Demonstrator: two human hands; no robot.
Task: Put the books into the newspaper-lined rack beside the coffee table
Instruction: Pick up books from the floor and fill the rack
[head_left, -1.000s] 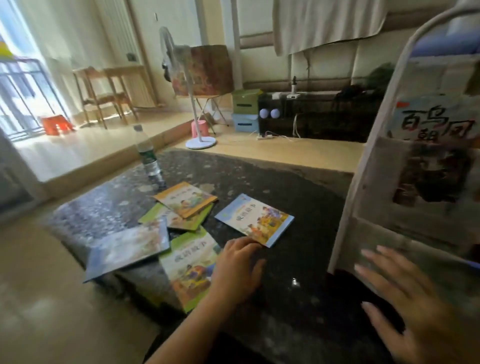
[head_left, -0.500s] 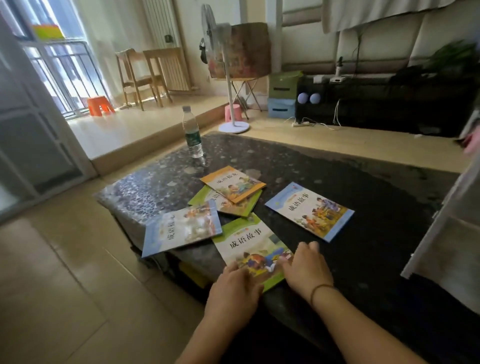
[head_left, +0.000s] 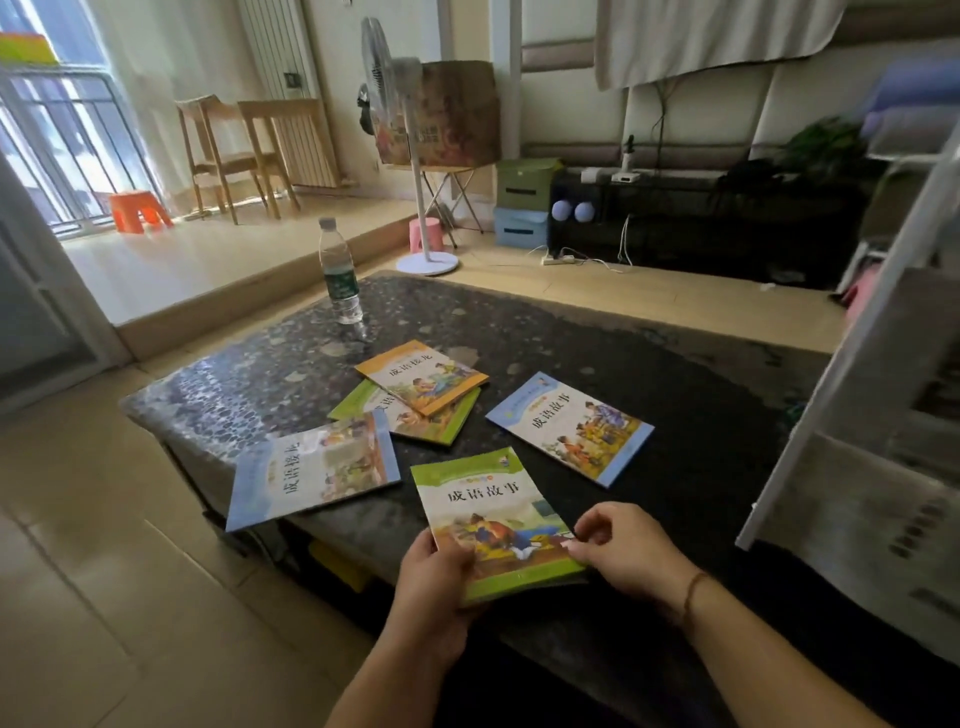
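Bare forearms; thin, perhaps brown, band (head_left: 693, 592) on right wrist

A home living room: standing fan (head_left: 387, 78) upper centre, wooden chairs (head_left: 228, 150) by the upper-left balcony window (head_left: 57, 135), radiator (head_left: 306, 140).

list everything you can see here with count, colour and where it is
books: 5, green, blue and orange covers, on the coffee table; one held
coffee table: 1, dark speckled stone, centre
rack: 1, white frame lined with newspaper, right of table
water bottle: 1, clear with green label, far table corner
fan: 1, white, floor behind table
stools: orange by window, pink by fan
wooden chairs: 2, by radiator
storage boxes: 2, green over blue
left hand: grips green book's near left edge
right hand: pinches its right edge
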